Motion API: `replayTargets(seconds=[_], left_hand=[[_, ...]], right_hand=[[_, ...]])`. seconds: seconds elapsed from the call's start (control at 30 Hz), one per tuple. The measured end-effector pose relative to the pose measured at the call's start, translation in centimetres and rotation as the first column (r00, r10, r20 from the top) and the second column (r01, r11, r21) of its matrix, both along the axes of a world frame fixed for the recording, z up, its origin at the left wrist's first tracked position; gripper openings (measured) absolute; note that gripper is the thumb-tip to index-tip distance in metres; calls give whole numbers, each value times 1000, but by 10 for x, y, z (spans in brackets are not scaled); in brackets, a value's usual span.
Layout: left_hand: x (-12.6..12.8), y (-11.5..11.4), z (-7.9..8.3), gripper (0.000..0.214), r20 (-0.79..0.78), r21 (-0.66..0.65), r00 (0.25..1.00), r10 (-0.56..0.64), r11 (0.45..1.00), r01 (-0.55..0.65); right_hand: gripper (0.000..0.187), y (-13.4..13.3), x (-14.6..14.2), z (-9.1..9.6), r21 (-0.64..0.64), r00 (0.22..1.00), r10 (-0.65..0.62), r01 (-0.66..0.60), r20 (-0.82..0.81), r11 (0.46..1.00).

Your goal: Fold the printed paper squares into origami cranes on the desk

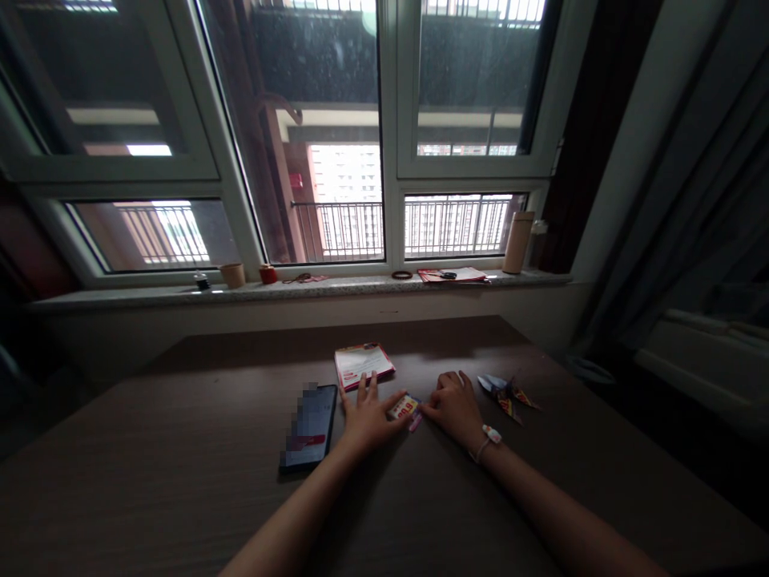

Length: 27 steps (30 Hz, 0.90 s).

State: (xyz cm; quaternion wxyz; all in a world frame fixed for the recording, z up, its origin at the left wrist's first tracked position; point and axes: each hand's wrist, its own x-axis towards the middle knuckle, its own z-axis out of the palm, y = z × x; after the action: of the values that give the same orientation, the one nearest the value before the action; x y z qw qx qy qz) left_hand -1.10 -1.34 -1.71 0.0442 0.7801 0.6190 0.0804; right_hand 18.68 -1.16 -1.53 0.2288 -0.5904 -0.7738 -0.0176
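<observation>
A small folded piece of printed paper, yellow and white with red figures, lies on the table between my hands. My left hand rests flat with fingers spread, its index finger and thumb pressing on the paper. My right hand is closed, its thumb and fingertips pinching at the paper's right edge. Beyond my left fingers lies a stack of printed sheets, touching or nearly touching the fingertips. A folded paper shape, pointed and colourful, sits right of my right hand.
A phone lies left of my left forearm on the dark table. Along the windowsill stand a paper cup, a small red jar, scissors on papers and a tall tan bottle.
</observation>
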Motion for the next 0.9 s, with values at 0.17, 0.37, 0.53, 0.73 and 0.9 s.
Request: replayTargets(seconds=[0.17, 0.37, 0.53, 0.73, 0.9], left_hand=[[-1, 0, -1, 61, -9, 23, 1000, -23, 999, 23], [-2, 3, -3, 55, 2, 7, 996, -88, 996, 88], [-2, 6, -4, 53, -3, -20, 994, -106, 994, 106], [1, 4, -2, 50, 8, -14, 997, -78, 997, 78], [5, 0, -1, 45, 42, 69, 999, -33, 997, 30]], right_hand=[[24, -1, 1, -4, 18, 999, 41, -40, -22, 999], [17, 4, 3, -11, 10, 978, 172, -172, -121, 985], [27, 6, 4, -14, -14, 965, 251, -252, -71, 968], [36, 6, 2, -13, -75, 979, 203, -205, -32, 976], [40, 6, 1, -14, -87, 981, 193, -193, -10, 977]])
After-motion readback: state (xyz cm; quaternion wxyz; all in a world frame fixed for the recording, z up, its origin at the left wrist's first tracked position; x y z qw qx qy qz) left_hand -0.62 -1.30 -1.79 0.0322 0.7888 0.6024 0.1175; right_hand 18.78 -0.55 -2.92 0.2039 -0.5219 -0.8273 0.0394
